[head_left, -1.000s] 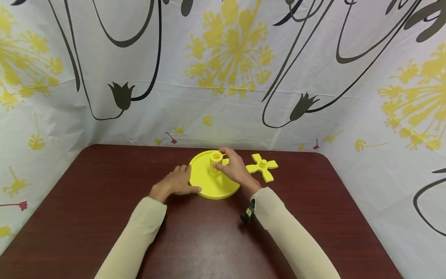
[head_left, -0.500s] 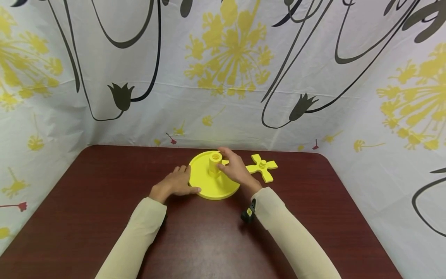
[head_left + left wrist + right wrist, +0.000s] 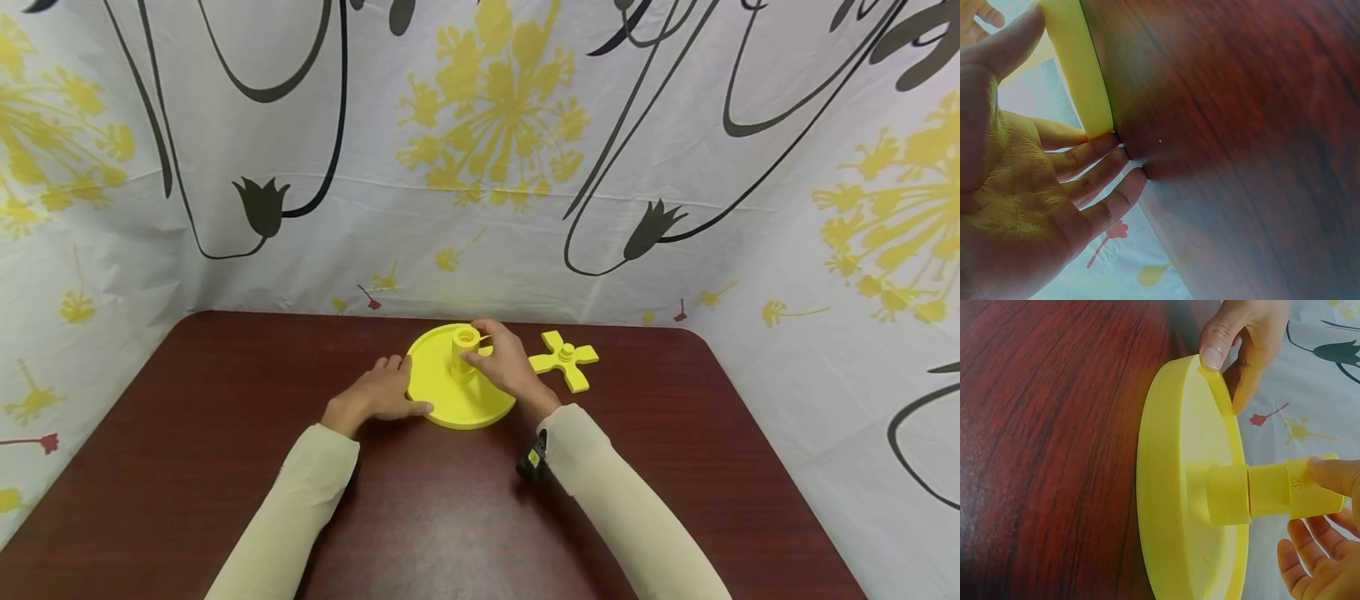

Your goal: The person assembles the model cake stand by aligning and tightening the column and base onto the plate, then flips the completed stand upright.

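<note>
A round yellow plate [image 3: 442, 408] with a raised rim lies on the table. From its middle rises a yellow post, topped by a hollow cylindrical piece [image 3: 1310, 487] marked 32. My right hand [image 3: 504, 358] pinches this upper piece, its thumb on one side; some fingers sit behind it. A seam [image 3: 1249, 494] shows between the piece and the wider sleeve [image 3: 1229, 495] below. At the plate's left rim, my left hand [image 3: 381, 390] presses with thumb and fairly straight fingers, holding it steady. In the left wrist view several fingertips reach the tabletop beside the rim [image 3: 1082, 69].
To the right of the plate lies a yellow four-armed cross [image 3: 577, 373] with a round stub in its middle. The dark red-brown table [image 3: 442, 517] meets a white patterned cloth [image 3: 360, 208] at its back edge. A dark wrist camera [image 3: 531, 462] hangs under the right sleeve.
My right thumb and fingers shift slightly at the post's upper piece. The left hand, plate and cross stay in place.
</note>
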The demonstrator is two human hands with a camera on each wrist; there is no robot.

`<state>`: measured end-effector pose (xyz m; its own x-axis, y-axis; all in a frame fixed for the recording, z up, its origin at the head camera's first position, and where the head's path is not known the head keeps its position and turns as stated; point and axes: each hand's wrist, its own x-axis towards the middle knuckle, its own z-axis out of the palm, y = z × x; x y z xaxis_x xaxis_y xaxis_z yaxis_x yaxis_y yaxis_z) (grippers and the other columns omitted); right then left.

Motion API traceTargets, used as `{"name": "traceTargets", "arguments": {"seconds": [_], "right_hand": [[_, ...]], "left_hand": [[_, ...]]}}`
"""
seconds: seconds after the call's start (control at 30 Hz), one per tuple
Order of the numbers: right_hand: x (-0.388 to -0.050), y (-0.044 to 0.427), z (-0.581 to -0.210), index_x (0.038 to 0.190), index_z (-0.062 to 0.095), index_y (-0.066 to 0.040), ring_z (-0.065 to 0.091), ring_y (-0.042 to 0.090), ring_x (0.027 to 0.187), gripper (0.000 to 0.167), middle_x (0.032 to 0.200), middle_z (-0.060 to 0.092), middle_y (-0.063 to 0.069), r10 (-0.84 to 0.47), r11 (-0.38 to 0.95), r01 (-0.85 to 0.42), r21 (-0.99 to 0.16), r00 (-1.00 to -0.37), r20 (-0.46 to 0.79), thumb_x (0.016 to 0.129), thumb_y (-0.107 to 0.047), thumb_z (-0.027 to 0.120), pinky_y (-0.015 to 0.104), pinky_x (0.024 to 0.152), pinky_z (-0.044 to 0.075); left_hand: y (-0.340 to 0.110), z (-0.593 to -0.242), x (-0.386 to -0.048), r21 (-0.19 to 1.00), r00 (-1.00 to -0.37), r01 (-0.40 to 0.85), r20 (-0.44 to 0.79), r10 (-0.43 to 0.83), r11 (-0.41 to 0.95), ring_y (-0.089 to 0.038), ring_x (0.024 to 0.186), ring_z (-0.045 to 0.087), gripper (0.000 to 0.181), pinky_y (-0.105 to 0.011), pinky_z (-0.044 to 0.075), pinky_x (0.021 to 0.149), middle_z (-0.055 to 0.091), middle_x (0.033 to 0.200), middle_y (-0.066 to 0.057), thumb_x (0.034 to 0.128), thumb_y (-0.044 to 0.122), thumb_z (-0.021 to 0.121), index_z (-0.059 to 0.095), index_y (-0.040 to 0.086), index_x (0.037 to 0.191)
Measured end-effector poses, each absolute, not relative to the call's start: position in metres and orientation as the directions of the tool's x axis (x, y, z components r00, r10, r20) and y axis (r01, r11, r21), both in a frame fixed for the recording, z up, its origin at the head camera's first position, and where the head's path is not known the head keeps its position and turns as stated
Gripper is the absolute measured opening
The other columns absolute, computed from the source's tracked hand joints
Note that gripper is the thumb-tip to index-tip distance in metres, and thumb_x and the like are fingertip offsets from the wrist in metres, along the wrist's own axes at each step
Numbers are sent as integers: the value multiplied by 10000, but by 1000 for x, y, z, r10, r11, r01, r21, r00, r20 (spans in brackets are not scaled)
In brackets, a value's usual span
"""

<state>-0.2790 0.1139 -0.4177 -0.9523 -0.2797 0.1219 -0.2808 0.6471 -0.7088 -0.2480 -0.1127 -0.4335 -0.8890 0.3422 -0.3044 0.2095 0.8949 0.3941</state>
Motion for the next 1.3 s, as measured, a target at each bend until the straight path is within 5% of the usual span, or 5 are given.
{"name": "traceTargets", "arguments": {"seconds": [0.27, 0.5, 1.03, 1.3], "right_hand": [[-278, 119, -414, 1474, 434, -49, 502, 332, 1316, 627, 1464, 491, 140, -338, 628, -310, -714, -935, 108, 926, -172, 714, 478, 1034, 455], [-278, 120, -415, 1473, 435, -37, 554, 315, 1265, 579, 1432, 524, 152, -376, 610, -359, -706, -916, 142, 945, -86, 668, 448, 1020, 474], [-280, 116, -419, 1412, 501, -51, 553, 303, 1239, 568, 1407, 538, 127, -301, 657, -302, -691, -945, 128, 912, -183, 734, 449, 1010, 469], [-280, 119, -418, 1472, 433, -83, 504, 307, 1309, 619, 1448, 502, 129, -363, 619, -331, -713, -925, 114, 926, -167, 713, 471, 1002, 480]], "left_hand": [[-113, -436, -249, 397, -888, 210, -305, 344, 894, -417, 1413, 272, 1041, -542, 319, 1117, 243, 1562, -278, 899, 552, 650, 138, -73, 1556], [-113, -436, -250, 399, -890, 203, -305, 339, 894, -414, 1406, 279, 1049, -542, 320, 1116, 249, 1558, -275, 893, 554, 657, 138, -70, 1557], [-113, -436, -251, 389, -887, 209, -312, 342, 897, -412, 1399, 281, 1039, -543, 324, 1112, 248, 1554, -277, 901, 554, 644, 134, -69, 1557], [-113, -436, -250, 395, -885, 212, -311, 348, 894, -415, 1401, 277, 1037, -545, 321, 1111, 242, 1556, -278, 905, 552, 639, 124, -67, 1559]]}}
